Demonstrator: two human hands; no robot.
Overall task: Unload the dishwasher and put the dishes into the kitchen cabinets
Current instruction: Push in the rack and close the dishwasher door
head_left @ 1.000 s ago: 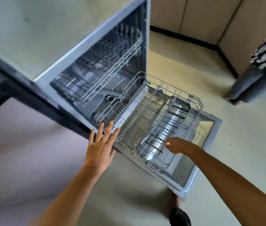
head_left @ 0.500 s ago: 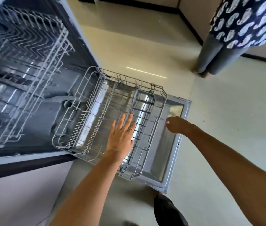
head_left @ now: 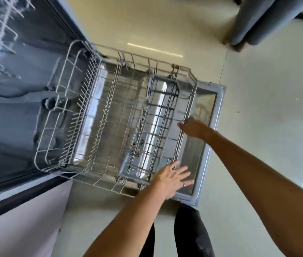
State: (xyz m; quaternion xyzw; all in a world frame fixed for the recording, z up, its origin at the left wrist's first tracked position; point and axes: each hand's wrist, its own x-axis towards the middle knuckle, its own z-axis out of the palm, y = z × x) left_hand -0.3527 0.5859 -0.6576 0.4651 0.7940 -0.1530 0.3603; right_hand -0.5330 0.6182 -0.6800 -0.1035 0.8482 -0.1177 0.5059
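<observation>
A: Where is the lower rack?
B: The lower rack, with no dishes visible in it, sits pulled out over the open dishwasher door, its long axis running from the tub toward the door's outer edge.

A: And the hands?
B: The right hand touches the rack's outer rim; whether its fingers are curled on the wire I cannot tell. The left hand, fingers spread and holding nothing, hovers at the near corner. The rack probably gets pushed in.
</observation>
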